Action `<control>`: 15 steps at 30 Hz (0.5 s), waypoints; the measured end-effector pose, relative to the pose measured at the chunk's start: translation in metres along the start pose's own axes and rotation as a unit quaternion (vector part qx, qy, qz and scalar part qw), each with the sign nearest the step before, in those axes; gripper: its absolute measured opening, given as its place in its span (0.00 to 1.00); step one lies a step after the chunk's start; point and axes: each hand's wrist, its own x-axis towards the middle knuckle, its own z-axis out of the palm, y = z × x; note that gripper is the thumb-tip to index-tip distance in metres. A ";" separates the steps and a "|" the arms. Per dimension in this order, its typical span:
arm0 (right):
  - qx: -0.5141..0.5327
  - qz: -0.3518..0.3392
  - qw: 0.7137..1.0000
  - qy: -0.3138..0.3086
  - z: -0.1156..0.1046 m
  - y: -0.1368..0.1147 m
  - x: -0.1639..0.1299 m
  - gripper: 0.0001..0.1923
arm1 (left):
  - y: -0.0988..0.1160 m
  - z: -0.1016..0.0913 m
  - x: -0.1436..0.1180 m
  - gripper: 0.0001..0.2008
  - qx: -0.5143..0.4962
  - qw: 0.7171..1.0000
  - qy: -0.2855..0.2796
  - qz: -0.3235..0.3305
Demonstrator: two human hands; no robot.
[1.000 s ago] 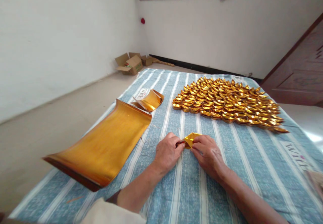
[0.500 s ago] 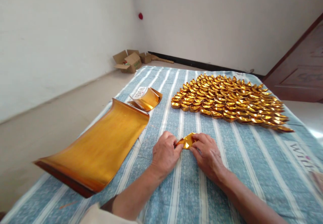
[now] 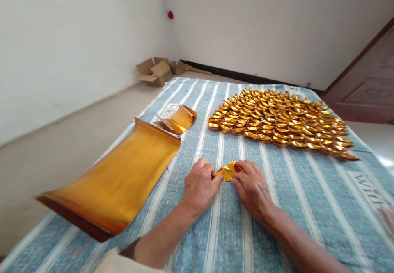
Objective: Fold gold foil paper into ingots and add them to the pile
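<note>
A small piece of folded gold foil paper (image 3: 228,171) lies between my two hands, low over the striped cloth. My left hand (image 3: 201,183) is closed on its left end, thumb and fingers pinching it. The right end is gripped by my right hand (image 3: 252,185), with its fingertips curled over the foil. Parts of the paper are hidden under the fingers. Farther back on the right stand many finished gold foil ingots (image 3: 277,119), packed in rows. To the left of my hands lies a large curved stack of gold foil paper (image 3: 120,174).
A smaller curled stack of gold paper (image 3: 181,119) sits behind the large one. Blue and white striped cloth (image 3: 234,228) covers the table. Open cardboard boxes (image 3: 155,73) stand on the floor by the wall. A dark red door (image 3: 366,84) is at the right.
The view has shifted slightly. Both hands keep their hold on the folded foil, which shows a little more of its face between the fingers.
</note>
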 end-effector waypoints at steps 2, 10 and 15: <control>0.003 0.002 1.000 -0.001 -0.001 0.000 0.001 0.10 | -0.001 0.000 0.000 0.10 -0.001 1.000 0.001 0.004; 0.007 0.017 1.000 -0.005 -0.002 -0.002 0.002 0.10 | 0.000 0.000 0.000 0.11 0.000 1.000 0.002 0.005; 0.016 0.026 1.000 -0.007 -0.001 -0.001 0.002 0.09 | 0.001 -0.001 0.000 0.11 0.002 1.000 0.000 0.003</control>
